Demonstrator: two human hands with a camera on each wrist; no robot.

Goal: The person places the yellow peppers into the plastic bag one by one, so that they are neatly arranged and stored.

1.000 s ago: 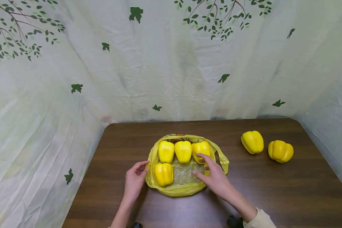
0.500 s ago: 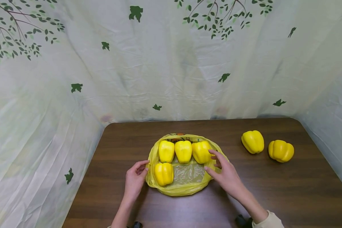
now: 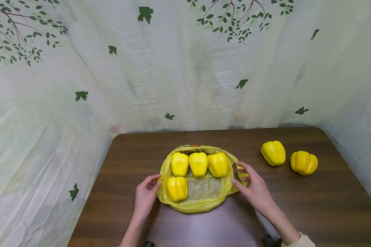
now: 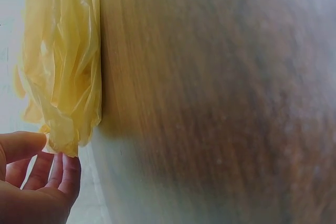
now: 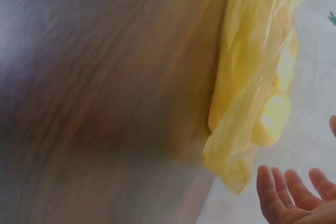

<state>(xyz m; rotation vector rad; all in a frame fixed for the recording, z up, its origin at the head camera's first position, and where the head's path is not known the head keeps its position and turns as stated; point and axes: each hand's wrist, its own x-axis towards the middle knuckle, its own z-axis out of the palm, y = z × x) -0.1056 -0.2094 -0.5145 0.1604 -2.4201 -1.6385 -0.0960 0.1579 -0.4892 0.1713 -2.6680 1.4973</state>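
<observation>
A yellow plastic bag (image 3: pixel 199 208) lies spread on the brown table, its rim rolled outward. Three yellow bell peppers (image 3: pixel 198 165) stand in a row at its back, and another bell pepper (image 3: pixel 177 189) sits at its front left. My left hand (image 3: pixel 144 197) pinches the bag's left edge between thumb and fingers; the left wrist view shows gathered bag film (image 4: pixel 65 140) at the fingertips. At the bag's right handle hovers my right hand (image 3: pixel 256 190), fingers spread and holding nothing. In the right wrist view its fingers (image 5: pixel 266 195) are apart from the film.
Two more yellow bell peppers, one to the left (image 3: pixel 273 153) and one to the right (image 3: pixel 304 163), lie at the back right of the wooden table (image 3: pixel 309 206). A white curtain (image 3: pixel 185 75) with leaf prints hangs behind the table and along its sides.
My right hand has moved to the right, from over the bag's right part and the back-right bell pepper out to the bag's right edge. The left hand stays in place.
</observation>
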